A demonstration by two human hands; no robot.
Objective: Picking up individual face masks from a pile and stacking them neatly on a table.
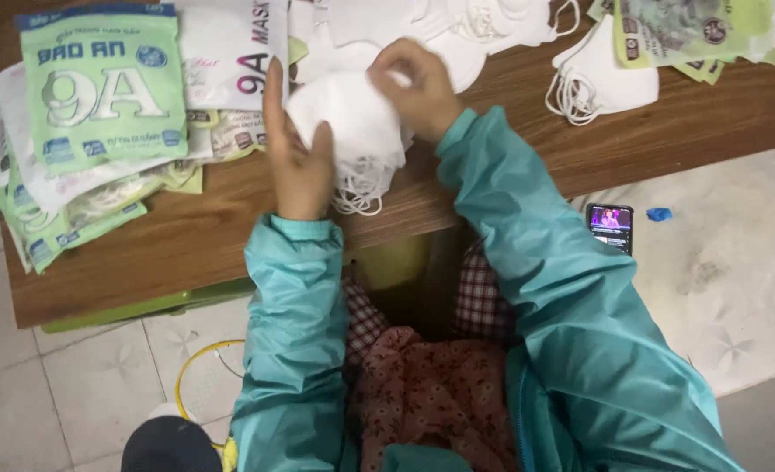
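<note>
A stack of white face masks (357, 131) with dangling ear loops is held above the brown wooden table (186, 236). My left hand (295, 149) presses against the stack's left side with fingers straight up. My right hand (418, 87) grips the stack's top right edge. Both arms wear teal jacket sleeves.
Green and white flat packages (99, 96) are piled at the table's left. More loose white masks (597, 83) and packages (684, 31) lie at the far right. A phone (610, 225) with a lit screen rests on the pale mat to the right. A yellow hoop (197, 367) lies on the tiled floor.
</note>
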